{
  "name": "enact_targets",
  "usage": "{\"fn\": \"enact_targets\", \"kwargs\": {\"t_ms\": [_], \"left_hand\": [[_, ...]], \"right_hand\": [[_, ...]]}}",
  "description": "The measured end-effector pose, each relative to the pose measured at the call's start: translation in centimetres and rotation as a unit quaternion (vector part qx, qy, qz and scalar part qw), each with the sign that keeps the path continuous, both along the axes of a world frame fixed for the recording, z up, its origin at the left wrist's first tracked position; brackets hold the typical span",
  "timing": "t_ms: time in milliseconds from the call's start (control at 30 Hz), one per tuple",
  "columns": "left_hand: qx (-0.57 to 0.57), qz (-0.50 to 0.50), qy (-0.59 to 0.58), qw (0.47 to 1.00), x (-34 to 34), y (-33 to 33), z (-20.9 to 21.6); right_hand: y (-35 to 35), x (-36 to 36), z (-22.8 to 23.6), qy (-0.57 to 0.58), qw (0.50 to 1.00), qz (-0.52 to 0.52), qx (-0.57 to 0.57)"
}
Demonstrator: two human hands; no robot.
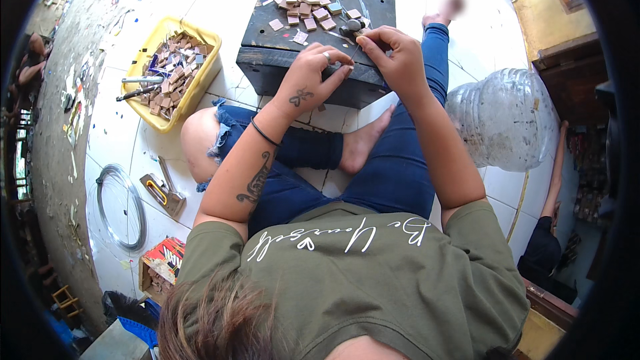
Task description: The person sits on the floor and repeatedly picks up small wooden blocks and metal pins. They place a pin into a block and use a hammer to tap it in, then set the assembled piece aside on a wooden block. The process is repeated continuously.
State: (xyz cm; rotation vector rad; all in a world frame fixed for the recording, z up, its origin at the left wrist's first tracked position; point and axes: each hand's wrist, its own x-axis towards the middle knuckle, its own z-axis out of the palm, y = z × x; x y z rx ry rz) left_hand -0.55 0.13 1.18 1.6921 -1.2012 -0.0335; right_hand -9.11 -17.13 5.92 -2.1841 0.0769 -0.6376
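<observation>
Both my hands are closed in a pinch over the near edge of a black wooden box (267, 57). A thin wire (355, 51) runs between their fingertips. My left hand (313, 72), with a ring on one finger, grips its lower end; anything else in those fingers is too small to make out. My right hand (399, 60) pinches the upper end. Just beyond the right fingertips lies a small dark object (353, 27), partly hidden, whose kind I cannot tell. Small square wooden tiles (305, 8) are heaped on the box top, some with pale faces.
To the left stands a yellow tub (212, 67) of similar tiles, with metal-tipped tools (141, 87) across it. A wire coil (121, 207), a staple gun (163, 193) and a red carton (167, 257) sit on the tiled floor. A big clear plastic bottle (503, 120) lies right.
</observation>
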Motion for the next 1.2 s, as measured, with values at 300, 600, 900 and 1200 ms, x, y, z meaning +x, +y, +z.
{"fn": "enact_targets", "kwargs": {"t_ms": [300, 600, 900, 1200], "left_hand": [[-0.068, 0.091, -0.061, 0.992, 0.5, -0.8, -1.6], [-0.034, 0.083, 0.005, 0.996, 0.9, -0.9, -0.4], [-0.063, 0.083, 0.009, 0.995, 1.3, -1.0, -1.3], [-0.077, 0.098, -0.043, 0.991, 1.2, -1.2, -1.8]], "right_hand": [[0.4, 1.0, -0.1, -0.01, 0.995, -0.005, -0.103], [0.4, 1.1, 0.0, 0.004, 0.985, 0.024, -0.17], [-0.8, -7.1, -3.4, 0.171, 0.931, -0.146, -0.287], [0.4, -10.2, 3.3, 0.246, 0.963, -0.06, 0.092]]}}
